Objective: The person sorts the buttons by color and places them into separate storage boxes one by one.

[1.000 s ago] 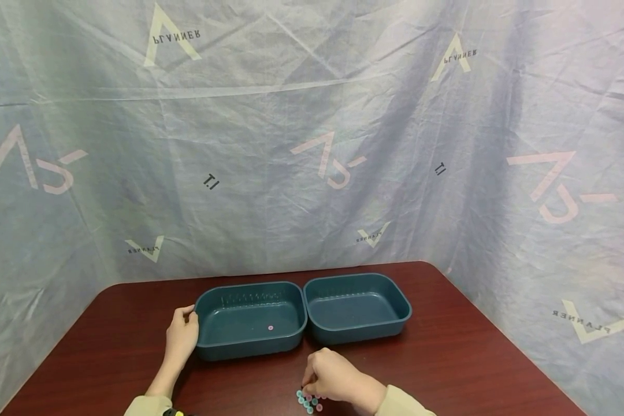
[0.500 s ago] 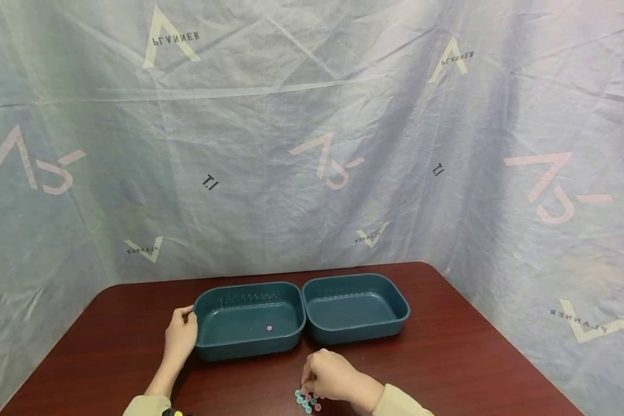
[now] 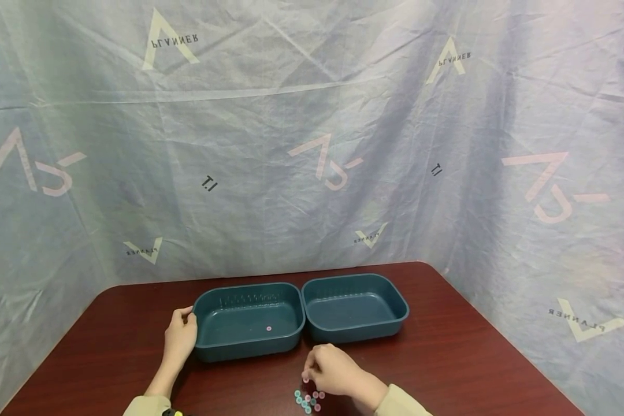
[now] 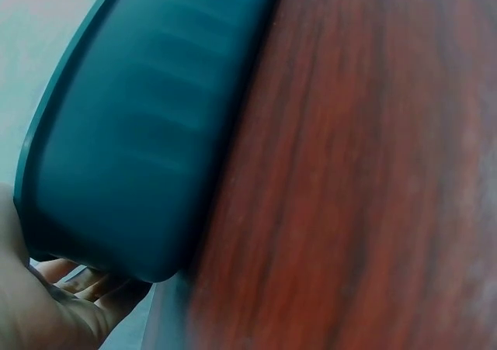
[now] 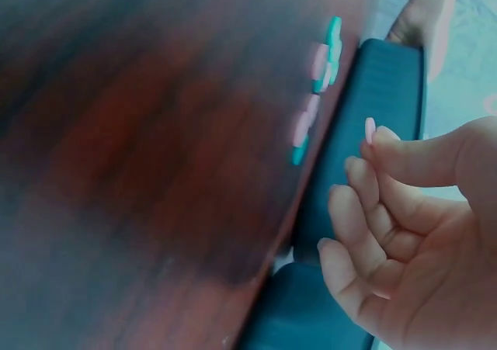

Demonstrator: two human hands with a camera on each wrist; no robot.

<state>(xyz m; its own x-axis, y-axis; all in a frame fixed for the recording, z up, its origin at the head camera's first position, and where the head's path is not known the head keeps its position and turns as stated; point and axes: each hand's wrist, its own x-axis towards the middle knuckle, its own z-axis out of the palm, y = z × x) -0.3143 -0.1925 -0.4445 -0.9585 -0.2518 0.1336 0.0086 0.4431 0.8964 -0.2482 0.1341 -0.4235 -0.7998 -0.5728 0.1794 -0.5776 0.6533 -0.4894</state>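
Note:
My right hand (image 3: 334, 370) pinches a pink button (image 5: 370, 129) between thumb and index finger, just above the table. Its other fingers curl loosely in the right wrist view. Below that hand, a small pile of pink and turquoise buttons (image 3: 304, 403) lies on the tabletop. My left hand (image 3: 181, 336) holds the left end of a dark teal tray (image 3: 249, 349), with the thumb by the rim and the fingers bent round the end wall in the left wrist view. One pink button (image 3: 268, 329) lies inside this tray.
A second teal tray (image 3: 359, 334) stands to the right, its side against the first one. Both are on a reddish-brown wooden table (image 3: 447, 358). A pale printed curtain (image 3: 270, 202) hangs close behind the table's far edge and along the sides.
My right hand has risen slightly off the pile with a pink button in its fingertips, uncovering more buttons. My left hand has stayed at the tray's end.

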